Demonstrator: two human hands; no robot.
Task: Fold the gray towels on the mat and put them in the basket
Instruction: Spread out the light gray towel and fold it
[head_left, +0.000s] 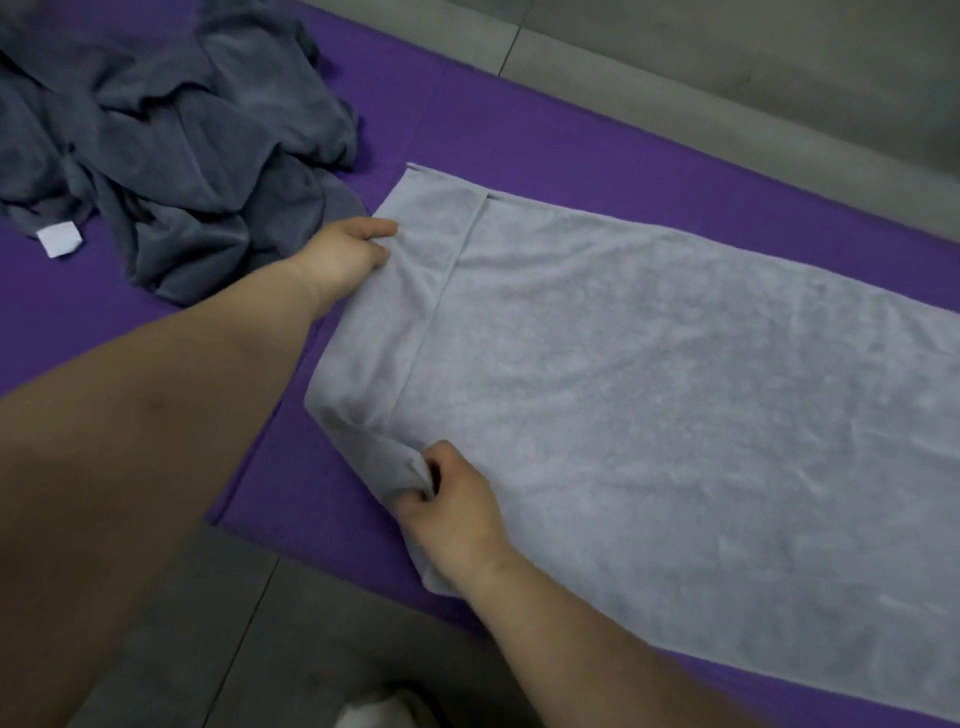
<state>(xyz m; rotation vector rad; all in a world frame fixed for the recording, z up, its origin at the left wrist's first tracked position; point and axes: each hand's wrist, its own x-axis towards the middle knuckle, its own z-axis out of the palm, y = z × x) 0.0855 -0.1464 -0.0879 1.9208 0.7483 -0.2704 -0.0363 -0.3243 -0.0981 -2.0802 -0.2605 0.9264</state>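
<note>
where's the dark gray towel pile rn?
Head view, upper left: the dark gray towel pile lies crumpled on the purple mat, just left of the left hand and the spread light gray towel.

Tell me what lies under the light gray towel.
The purple mat shows around the light gray towel, so it lies on that. Anything else beneath is covered.

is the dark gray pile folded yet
No, the dark gray pile lies crumpled on the purple mat while the left hand and right hand grip the light gray towel.

fuzzy cloth towel (649, 405), matt foam mat (519, 130)
</note>
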